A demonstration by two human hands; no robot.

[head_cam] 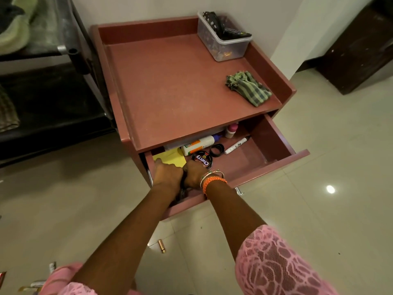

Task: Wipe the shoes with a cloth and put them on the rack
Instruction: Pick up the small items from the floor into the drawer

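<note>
A green checked cloth (248, 88) lies crumpled on top of the reddish cabinet (170, 81), near its right rim. A green and grey shoe (12, 24) rests on the black rack (70, 50) at the upper left. Both my hands are down in the front left corner of the open drawer (265, 167). My left hand (168, 174) and my right hand (194, 174) are pressed side by side with fingers curled. They grip a dark object (181, 193) that is mostly hidden beneath them.
The drawer holds a Cherry polish tin (202, 160), a glue bottle (197, 144), a marker (236, 145), a black ring (217, 150) and yellow paper (172, 156). A clear plastic box (223, 39) stands at the cabinet's back right. A small metal tube (161, 245) lies on the tiled floor.
</note>
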